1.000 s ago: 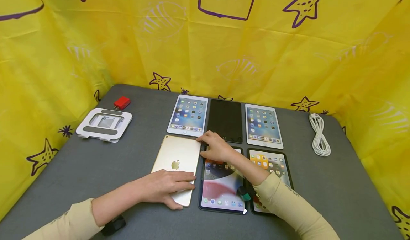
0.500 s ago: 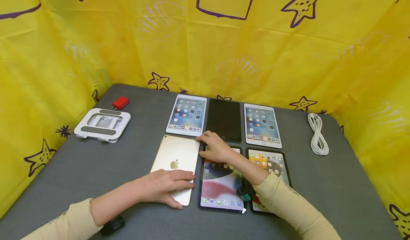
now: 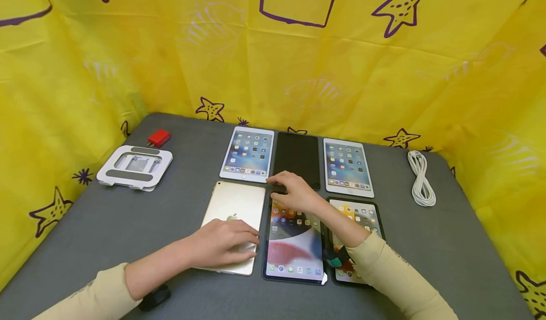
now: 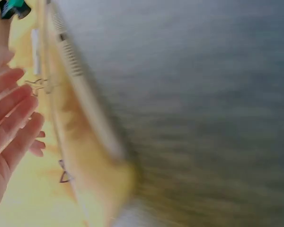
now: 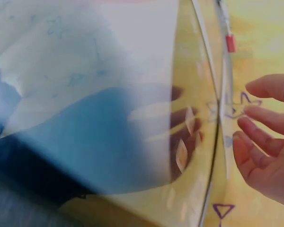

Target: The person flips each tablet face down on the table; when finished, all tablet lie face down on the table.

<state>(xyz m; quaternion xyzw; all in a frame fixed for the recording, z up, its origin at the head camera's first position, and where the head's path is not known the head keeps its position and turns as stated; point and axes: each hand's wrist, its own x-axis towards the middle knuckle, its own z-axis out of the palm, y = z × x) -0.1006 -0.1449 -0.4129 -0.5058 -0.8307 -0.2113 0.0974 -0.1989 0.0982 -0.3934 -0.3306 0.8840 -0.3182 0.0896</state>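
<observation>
Left hand [image 3: 223,244] and right hand [image 3: 298,194], fingers relaxed, empty, have risen off the gold rectangular metal tablet [image 3: 239,199], which brushing could skew.

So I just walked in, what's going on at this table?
A person's left hand is over a gold tablet lying face down. The right hand is over the far end of the front middle tablet, fingers loosely bent and holding nothing, near a dark black tablet. The other three tablets are face up and lit. A stand and charger sit left, a cable right.
</observation>
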